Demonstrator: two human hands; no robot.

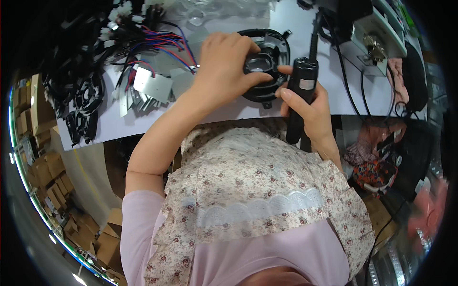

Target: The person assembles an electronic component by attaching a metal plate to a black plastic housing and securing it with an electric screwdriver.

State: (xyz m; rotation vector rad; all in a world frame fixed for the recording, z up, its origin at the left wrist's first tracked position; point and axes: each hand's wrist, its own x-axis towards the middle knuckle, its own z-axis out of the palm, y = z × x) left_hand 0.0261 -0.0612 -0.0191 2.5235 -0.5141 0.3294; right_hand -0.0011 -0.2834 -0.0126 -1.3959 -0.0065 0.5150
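My left hand (223,64) reaches over a round black plastic housing (262,90) on the white table, its thumb and fingers gripping the middle part. A dark oval piece shows between them at the housing's centre. In my right hand (312,112) is a black electric screwdriver (302,81) with a pale label and a cord leaving its upper end. My fingers wrap round its body, beside the housing's right rim. The screwdriver's tip is not visible.
Left of my hand lie silver metal plates (152,85) and red, blue and black wires (164,40) with white connectors. More black housings (86,97) are heaped at the far left. A metal box (369,45) with cables stands at the right. Clear plastic packaging (214,12) lies at the back.
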